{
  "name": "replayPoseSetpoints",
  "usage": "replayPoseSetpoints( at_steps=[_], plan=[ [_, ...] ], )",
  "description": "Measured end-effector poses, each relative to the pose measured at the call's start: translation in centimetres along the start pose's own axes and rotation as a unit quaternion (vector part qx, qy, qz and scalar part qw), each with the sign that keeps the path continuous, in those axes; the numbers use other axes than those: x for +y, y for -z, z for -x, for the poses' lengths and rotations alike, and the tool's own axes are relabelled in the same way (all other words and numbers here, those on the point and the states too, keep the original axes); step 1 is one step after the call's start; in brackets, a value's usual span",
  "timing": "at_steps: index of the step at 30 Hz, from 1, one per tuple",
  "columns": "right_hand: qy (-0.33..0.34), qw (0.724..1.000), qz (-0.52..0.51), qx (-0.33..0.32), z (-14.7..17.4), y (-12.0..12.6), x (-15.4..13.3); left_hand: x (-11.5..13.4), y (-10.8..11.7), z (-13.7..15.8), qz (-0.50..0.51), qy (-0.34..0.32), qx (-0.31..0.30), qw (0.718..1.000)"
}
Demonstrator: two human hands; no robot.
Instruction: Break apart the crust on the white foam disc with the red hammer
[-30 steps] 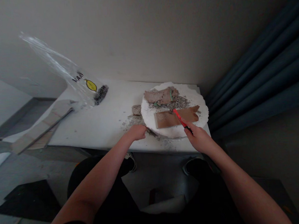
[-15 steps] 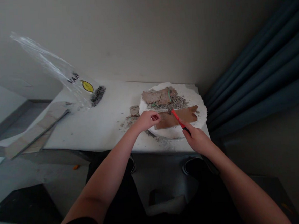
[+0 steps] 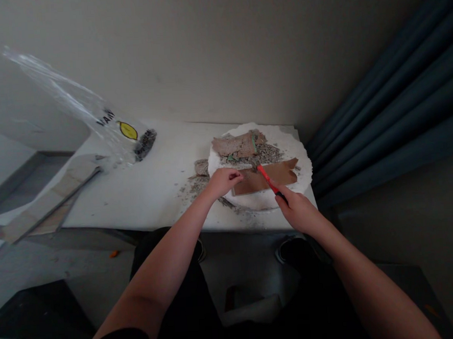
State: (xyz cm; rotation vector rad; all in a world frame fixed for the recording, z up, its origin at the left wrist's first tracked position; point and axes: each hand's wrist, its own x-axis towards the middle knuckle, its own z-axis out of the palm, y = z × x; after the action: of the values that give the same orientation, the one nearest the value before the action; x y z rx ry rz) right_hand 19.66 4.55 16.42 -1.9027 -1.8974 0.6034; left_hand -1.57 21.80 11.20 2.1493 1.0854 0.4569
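A long white table top (image 3: 143, 185) fills the middle of the frame, w/ a grey wall behind and dark blue curtains (image 3: 391, 98) on the right. A clear plastic bag with a yellow sticker (image 3: 92, 113) sticks up in the upper left, just above a long pale wood strip (image 3: 47, 198) lying at the table's left end.

Right of centre sits a round white foam disc with a rough edge (image 3: 296, 178). On it lie a flat brown cardboard piece (image 3: 276, 174) and, behind that, a pile of grey crumbly bits and broken slabs (image 3: 244, 147) (some spilled onto the table at the disc's left edge).

The left hand (image 3: 223, 181) is curled nearly closed at the left end of the cardboard; can't tell if it pinches the card or just presses on it. The right hand (image 3: 296, 208) is wrapped tight round the dark grip of a thin red-handled tool (image 3: 267, 180), tip pointing up at the pile.

The cardboard looks light and bendy, prob. easy to tear, so best held flat near an edge. The foam looks light and would crumble if squeezed. The grey bits look brittle.
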Motion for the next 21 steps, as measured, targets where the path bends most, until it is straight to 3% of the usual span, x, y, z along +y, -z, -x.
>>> replayPoseSetpoints(
  at_steps=[21],
  plan=[
    [0.001,1.0,0.008,-0.004,-0.05,0.07,-0.04,-0.09,-0.3,-0.01,-0.02,-0.026,0.001,0.999]
  ],
)
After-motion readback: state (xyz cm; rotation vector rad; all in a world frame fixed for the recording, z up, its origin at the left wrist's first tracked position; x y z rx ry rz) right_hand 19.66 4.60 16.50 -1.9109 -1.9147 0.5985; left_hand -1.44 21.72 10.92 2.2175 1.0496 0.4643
